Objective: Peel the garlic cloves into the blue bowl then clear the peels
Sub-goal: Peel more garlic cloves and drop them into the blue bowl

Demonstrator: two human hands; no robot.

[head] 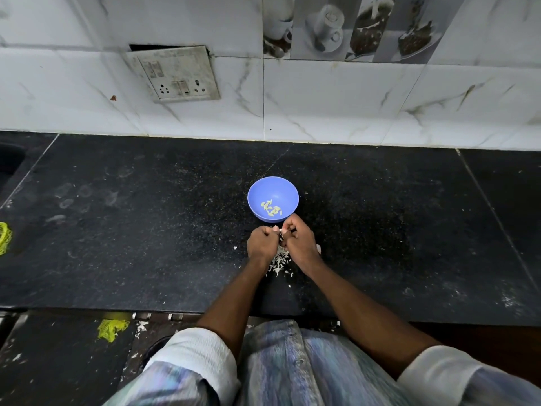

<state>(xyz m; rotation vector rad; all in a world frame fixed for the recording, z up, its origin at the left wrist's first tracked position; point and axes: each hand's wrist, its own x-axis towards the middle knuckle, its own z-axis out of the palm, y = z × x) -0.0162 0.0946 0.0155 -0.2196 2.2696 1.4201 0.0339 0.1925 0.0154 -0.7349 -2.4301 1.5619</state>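
The blue bowl (272, 192) stands on the black counter and holds several pale peeled garlic cloves (271, 208). Just in front of it, my left hand (262, 243) and my right hand (298, 237) meet with curled fingers. Between their fingertips they pinch a small white garlic clove (280, 230), mostly hidden by the fingers. White garlic peels (279, 263) lie scattered on the counter under and behind my wrists.
The black granite counter (146, 230) runs to a tiled wall with a switch plate (175, 73). Yellow mesh (4, 237) lies at the counter's left edge. More yellow mesh (112, 328) and white scraps lie below the front edge.
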